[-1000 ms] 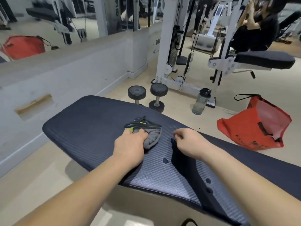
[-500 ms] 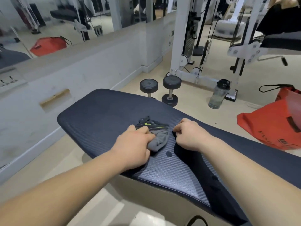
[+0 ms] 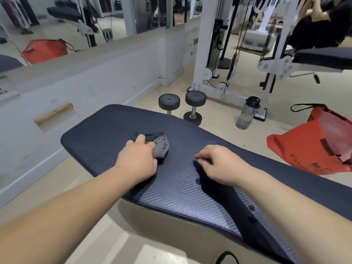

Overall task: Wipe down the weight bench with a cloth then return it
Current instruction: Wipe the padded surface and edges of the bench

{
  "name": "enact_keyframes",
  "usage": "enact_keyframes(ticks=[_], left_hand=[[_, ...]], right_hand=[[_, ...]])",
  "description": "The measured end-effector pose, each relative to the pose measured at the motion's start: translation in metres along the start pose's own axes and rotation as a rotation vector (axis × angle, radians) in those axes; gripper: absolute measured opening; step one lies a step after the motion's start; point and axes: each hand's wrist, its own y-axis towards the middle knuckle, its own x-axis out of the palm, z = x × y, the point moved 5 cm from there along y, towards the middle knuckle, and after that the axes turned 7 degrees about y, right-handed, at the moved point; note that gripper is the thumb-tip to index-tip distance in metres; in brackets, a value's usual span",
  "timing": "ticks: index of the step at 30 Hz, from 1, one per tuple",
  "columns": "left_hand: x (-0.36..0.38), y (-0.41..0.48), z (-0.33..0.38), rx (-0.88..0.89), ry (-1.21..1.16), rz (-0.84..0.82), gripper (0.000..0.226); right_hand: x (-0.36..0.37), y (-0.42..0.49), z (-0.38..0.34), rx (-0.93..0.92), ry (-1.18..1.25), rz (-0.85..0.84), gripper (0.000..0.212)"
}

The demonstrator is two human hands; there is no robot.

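The left hand's [image 3: 137,161] fingers [image 3: 140,139] curl over a bunched grey cloth [image 3: 161,148], gripping it and pressing it onto the dark padded bench [image 3: 95,134]; the cloth pokes out just past the knuckles, toward the right; the right hand [image 3: 219,165] rests nearby on the pad, fingers [image 3: 202,156] loosely bent, tips touching the surface, holding nothing; beyond the bench, on the floor, stand two dumbbells [image 3: 194,107], a water bottle [image 3: 247,114] and a red bag [image 3: 312,145].
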Motion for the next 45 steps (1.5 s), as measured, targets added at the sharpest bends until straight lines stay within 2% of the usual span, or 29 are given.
enact_keyframes(ticks=[2, 5, 7, 9, 13, 18, 20, 23, 26, 32, 34, 37, 38, 40, 42, 45], left_hand=[[0.004, -0.005, 0.015, 0.002, -0.007, -0.017, 0.036], [0.009, -0.028, 0.044, 0.204, -0.071, -0.095, 0.042], [0.007, -0.033, 0.046, 0.268, -0.108, -0.117, 0.042], [0.004, -0.026, 0.04, 0.219, -0.131, -0.079, 0.037], [-0.003, -0.016, 0.038, 0.073, -0.067, -0.038, 0.042], [0.0, -0.041, 0.054, 0.228, -0.089, -0.163, 0.03], [0.004, -0.045, 0.051, 0.217, -0.13, -0.13, 0.02], [0.005, -0.031, 0.047, 0.098, -0.114, -0.038, 0.026], [-0.002, -0.021, 0.062, 0.047, -0.056, -0.022, 0.029], [-0.001, -0.058, 0.108, 0.27, -0.032, -0.071, 0.021], [-0.002, -0.042, 0.097, 0.215, -0.01, -0.033, 0.023], [-0.005, -0.023, 0.084, -0.005, -0.016, 0.031, 0.03], [-0.005, -0.025, 0.091, -0.021, 0.003, 0.055, 0.032], [-0.003, -0.042, 0.113, 0.063, 0.023, 0.038, 0.037], [-0.001, -0.072, 0.13, 0.266, -0.012, -0.025, 0.042], [-0.004, -0.083, 0.117, 0.439, -0.034, -0.086, 0.046]], right_hand=[[-0.002, -0.007, -0.001, -0.016, -0.006, 0.011, 0.028], [-0.008, -0.02, -0.001, -0.001, -0.004, 0.048, 0.034], [-0.014, -0.032, -0.003, 0.014, -0.005, 0.079, 0.037], [-0.017, -0.048, -0.003, 0.038, -0.006, 0.102, 0.039], [-0.029, -0.079, 0.006, 0.14, -0.012, 0.118, 0.042], [-0.05, -0.092, 0.036, 0.296, 0.093, 0.24, 0.042], [-0.049, -0.081, 0.054, 0.335, 0.08, 0.198, 0.048], [-0.05, -0.064, 0.075, 0.343, 0.069, 0.162, 0.05], [-0.04, -0.053, 0.088, 0.301, 0.045, 0.095, 0.045], [-0.032, -0.048, 0.105, 0.246, 0.047, 0.027, 0.041], [-0.033, -0.045, 0.108, 0.243, 0.065, 0.033, 0.04], [-0.033, -0.043, 0.108, 0.247, 0.072, 0.041, 0.039], [-0.034, -0.043, 0.108, 0.248, 0.068, 0.042, 0.039], [-0.034, -0.042, 0.107, 0.255, 0.067, 0.035, 0.039], [-0.035, -0.042, 0.106, 0.267, 0.073, 0.038, 0.039], [-0.036, -0.041, 0.103, 0.273, 0.071, 0.055, 0.036]])
